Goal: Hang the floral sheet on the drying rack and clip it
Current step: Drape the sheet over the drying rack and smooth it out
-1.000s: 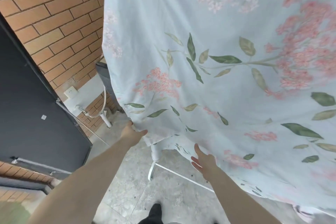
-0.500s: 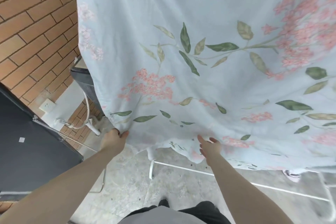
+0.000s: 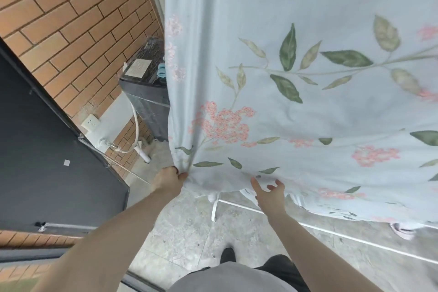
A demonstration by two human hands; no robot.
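Observation:
The floral sheet (image 3: 296, 106), pale blue with pink blossoms and green leaves, hangs in front of me and fills the upper right. My left hand (image 3: 169, 179) pinches its lower left corner, bunching the cloth into folds. My right hand (image 3: 269, 191) is at the sheet's bottom hem with its fingers spread and straight, holding nothing. Below the hem, a white foot and floor bar of the drying rack (image 3: 214, 208) show; the rack's upper rails are hidden behind the sheet. No clips are in my hands.
A dark washing machine (image 3: 147, 92) stands against the brick wall (image 3: 71, 19) left of the sheet, with a blue item (image 3: 161, 71) on its lid and a white hose (image 3: 136, 130). A dark door (image 3: 47, 149) is at far left. Grey tiled floor (image 3: 189, 232) lies underfoot.
The view swung so the sheet's left edge now sits further right, showing more of the wall and washing machine. My left hand stays pinched on the corner; my right hand's fingers have spread at the hem.

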